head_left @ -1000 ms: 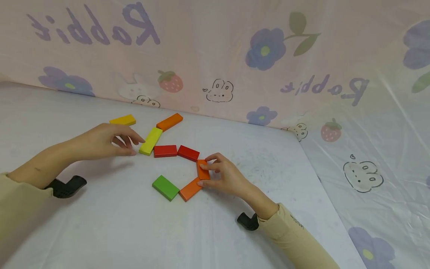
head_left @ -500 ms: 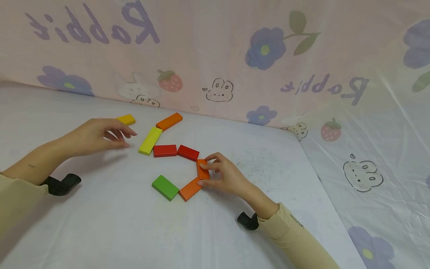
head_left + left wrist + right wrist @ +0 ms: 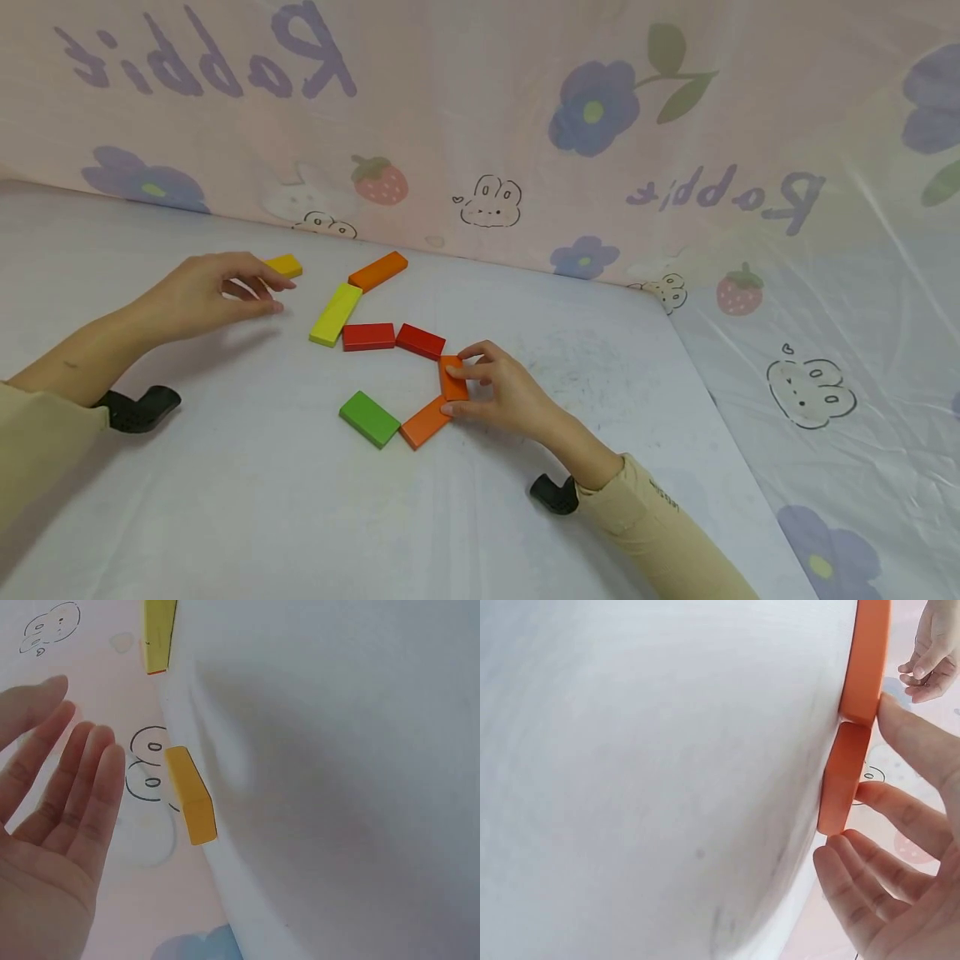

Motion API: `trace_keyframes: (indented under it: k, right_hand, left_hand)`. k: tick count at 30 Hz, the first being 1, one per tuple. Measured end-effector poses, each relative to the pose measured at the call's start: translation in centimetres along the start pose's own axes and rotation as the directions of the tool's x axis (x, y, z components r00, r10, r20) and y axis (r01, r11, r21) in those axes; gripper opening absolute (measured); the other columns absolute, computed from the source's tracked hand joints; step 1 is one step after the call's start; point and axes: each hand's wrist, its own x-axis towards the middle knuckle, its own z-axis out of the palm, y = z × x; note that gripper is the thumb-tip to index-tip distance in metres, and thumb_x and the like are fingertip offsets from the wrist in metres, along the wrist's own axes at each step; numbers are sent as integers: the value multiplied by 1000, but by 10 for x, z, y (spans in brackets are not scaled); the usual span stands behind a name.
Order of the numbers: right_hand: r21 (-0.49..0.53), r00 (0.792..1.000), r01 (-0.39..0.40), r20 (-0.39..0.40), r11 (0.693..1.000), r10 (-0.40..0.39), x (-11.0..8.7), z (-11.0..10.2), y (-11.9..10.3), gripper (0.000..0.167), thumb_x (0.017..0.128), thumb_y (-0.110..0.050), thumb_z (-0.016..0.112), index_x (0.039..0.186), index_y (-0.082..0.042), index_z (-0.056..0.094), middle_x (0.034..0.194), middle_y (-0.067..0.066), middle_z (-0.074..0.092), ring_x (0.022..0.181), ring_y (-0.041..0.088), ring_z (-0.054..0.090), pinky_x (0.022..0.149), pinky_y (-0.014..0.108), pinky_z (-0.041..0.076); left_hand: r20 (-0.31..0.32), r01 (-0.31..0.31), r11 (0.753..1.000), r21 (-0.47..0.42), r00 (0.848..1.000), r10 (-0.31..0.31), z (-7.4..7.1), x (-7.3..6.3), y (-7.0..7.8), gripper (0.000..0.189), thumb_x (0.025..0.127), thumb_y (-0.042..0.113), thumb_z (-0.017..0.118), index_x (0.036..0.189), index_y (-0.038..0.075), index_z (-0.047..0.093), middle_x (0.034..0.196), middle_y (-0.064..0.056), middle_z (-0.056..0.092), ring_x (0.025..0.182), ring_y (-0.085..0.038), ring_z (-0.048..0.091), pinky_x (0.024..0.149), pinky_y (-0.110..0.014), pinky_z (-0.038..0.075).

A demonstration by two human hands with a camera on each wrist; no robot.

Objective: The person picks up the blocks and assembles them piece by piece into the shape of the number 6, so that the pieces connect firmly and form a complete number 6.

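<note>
My left hand (image 3: 202,296) hovers over the left of the table with relaxed fingers and holds nothing. It partly hides a golden-yellow block (image 3: 288,267) behind it in the head view; the left wrist view shows that block (image 3: 193,796) apart from the fingers. My right hand (image 3: 506,392) holds an orange block (image 3: 453,385), with the thumb near its front end, the index finger on top and other fingers at its far end. A second orange block (image 3: 424,423) meets it there, followed by a green block (image 3: 369,419). Two red blocks, a red block (image 3: 368,337) and another red block (image 3: 421,340), continue the curved line.
Left of the red blocks lies a bright yellow block (image 3: 336,314), touching an orange block (image 3: 378,271) at the back. The white table (image 3: 300,517) meets a printed curtain (image 3: 465,100) behind. Black wrist mounts (image 3: 142,408) hang under the sleeves.
My left hand has drawn away from the bright yellow block, moving left and slightly back toward the golden-yellow block. The right hand and the blocks have stayed in place.
</note>
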Motion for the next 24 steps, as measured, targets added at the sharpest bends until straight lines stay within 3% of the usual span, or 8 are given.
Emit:
trace_keyframes:
  k: [1,4,8,11,24]
  right_hand:
    - [2,1000,0,0,1000,0,0,0,0,54,78,-29,80,124,-7,64,125,7,54,98,21,55,79,36,49]
    - [4,1000,-2,2,1000,2,0,0,0,54,78,-29,80,124,-7,64,125,7,54,97,22,55,79,36,49]
    - [1,1000,-1,2,1000,1,1,0,0,54,78,-30,80,124,-7,65,125,6,54,97,21,54,78,35,49]
    - [-2,1000,-2,6,1000,2,1,0,-1,54,78,-30,80,124,-7,65,125,6,54,97,21,54,78,35,49]
    - [-34,999,-30,22,999,31,3,-2,-3,53,77,-31,80,123,-8,66,125,5,54,102,20,54,82,35,49]
  left_hand:
    - [-3,20,1000,3,1000,-20,0,0,0,30,80,9,76,109,6,69,99,-7,67,79,8,54,73,-7,43]
    - [-4,73,997,19,997,-73,-1,1,1,31,83,13,74,112,7,68,107,-11,65,90,-6,61,75,-9,42]
    - [-1,116,993,25,993,-116,0,3,2,32,87,15,70,117,5,66,116,-16,59,105,-35,57,90,-35,47]
    - [1,128,991,25,992,-128,0,5,1,33,89,15,68,119,4,63,120,-19,55,109,-39,52,92,-57,41]
    - [41,184,978,101,981,-189,1,24,-11,42,92,12,59,131,-1,52,130,-30,41,117,-48,42,96,-63,35]
